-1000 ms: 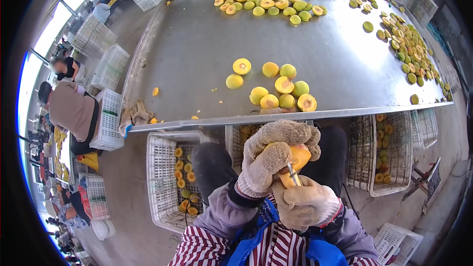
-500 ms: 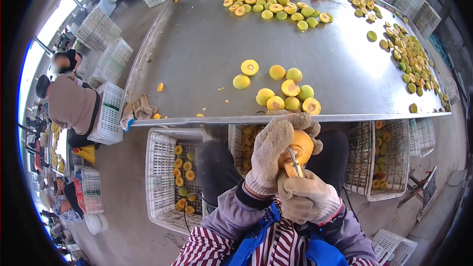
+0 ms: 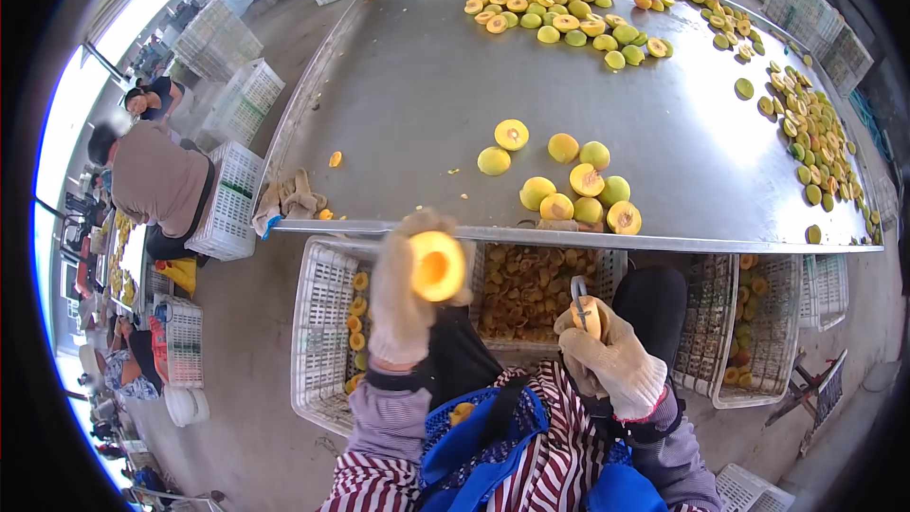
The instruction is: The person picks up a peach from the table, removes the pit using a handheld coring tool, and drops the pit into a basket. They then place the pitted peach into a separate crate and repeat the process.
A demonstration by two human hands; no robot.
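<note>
My gloved left hand (image 3: 403,294), blurred by motion, holds a fruit half (image 3: 437,266) whose hollow centre faces up, beside the table's front edge and over the left crate (image 3: 308,341). My gloved right hand (image 3: 611,351) is closed round a tool with a curved metal tip (image 3: 579,290); a piece of yellow fruit (image 3: 588,316) sits against the tool. Between my hands, a lower crate (image 3: 540,289) holds many fruit scraps. Several fruit halves (image 3: 586,180) lie near the front edge of the metal table (image 3: 398,123).
More fruit halves lie at the table's back (image 3: 569,24) and right side (image 3: 820,142). Worn gloves (image 3: 289,199) rest on its front left corner. A crate with fruit (image 3: 758,322) stands at the right. Other people (image 3: 161,180) sit at the left among stacked crates.
My hands have moved apart. The left one has carried the fruit half left, away from the tool, while the right keeps the tool with a piece at its tip. The view has shifted slightly.
</note>
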